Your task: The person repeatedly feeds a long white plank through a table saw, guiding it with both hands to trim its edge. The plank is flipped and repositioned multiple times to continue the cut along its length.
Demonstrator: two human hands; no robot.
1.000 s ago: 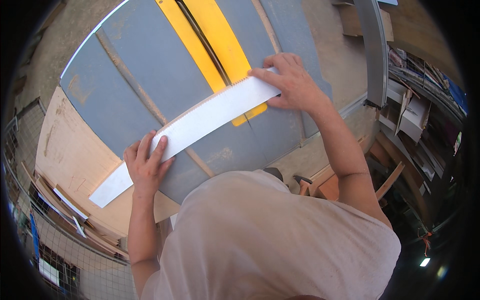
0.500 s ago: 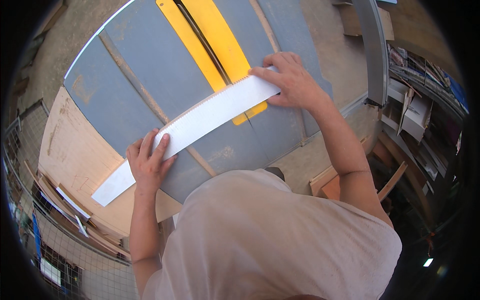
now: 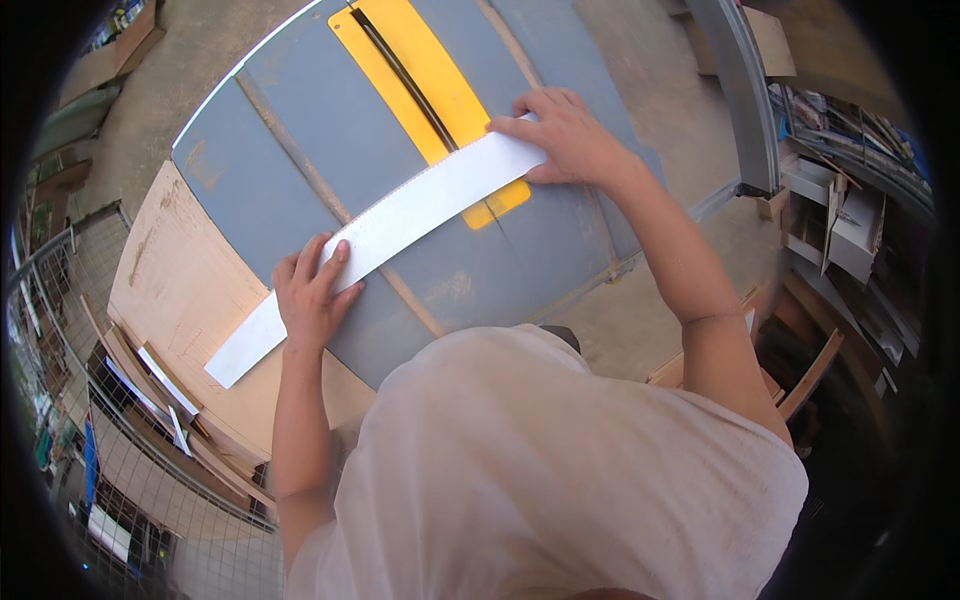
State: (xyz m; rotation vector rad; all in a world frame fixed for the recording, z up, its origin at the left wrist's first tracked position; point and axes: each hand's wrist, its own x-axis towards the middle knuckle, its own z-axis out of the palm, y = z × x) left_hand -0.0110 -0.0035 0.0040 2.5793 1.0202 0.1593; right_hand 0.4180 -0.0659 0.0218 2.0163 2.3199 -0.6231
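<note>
A long white strip of board (image 3: 425,200) lies slantwise across a grey machine table (image 3: 300,85), its far edge finely jagged. It crosses a yellow insert plate (image 3: 440,60) with a long dark slot (image 3: 405,82). My left hand (image 3: 312,290) grips the strip left of its middle, fingers over the far edge and thumb toward me. At the strip's right end, my right hand (image 3: 568,140) holds it, with fingers at the far side and thumb by the near edge. The strip hides part of the slot.
A pale plywood panel (image 3: 185,260) adjoins the table on the left, under the strip's left end. Wire mesh fencing (image 3: 120,430) and stacked offcuts (image 3: 165,400) stand beyond it. On the right are a grey metal beam (image 3: 740,95) and white box-like pieces (image 3: 855,235).
The view has shifted, so the table sits slightly higher and its left side farther right. Both hands keep their hold, and the strip stays nearly in place on the table.
</note>
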